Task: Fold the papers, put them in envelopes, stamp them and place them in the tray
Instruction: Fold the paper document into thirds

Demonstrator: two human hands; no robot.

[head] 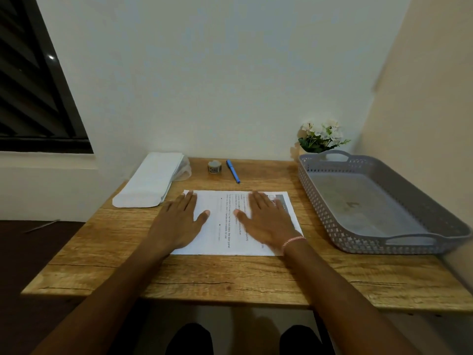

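My left hand [179, 221] and right hand [266, 221] lie flat on the printed paper [222, 226] in the middle of the table [230, 278]. My fingers are straight, so each grip is wide open and holds nothing. My hands hide some of the print, and the rest is too blurry to read. The envelopes [151, 180] sit far left. The gray tray [320, 208] sits on the right.

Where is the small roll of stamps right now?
In the head view, the small roll stands near the middle of the table's far edge. It is between the stack of envelopes on its left and the blue pen on its right.
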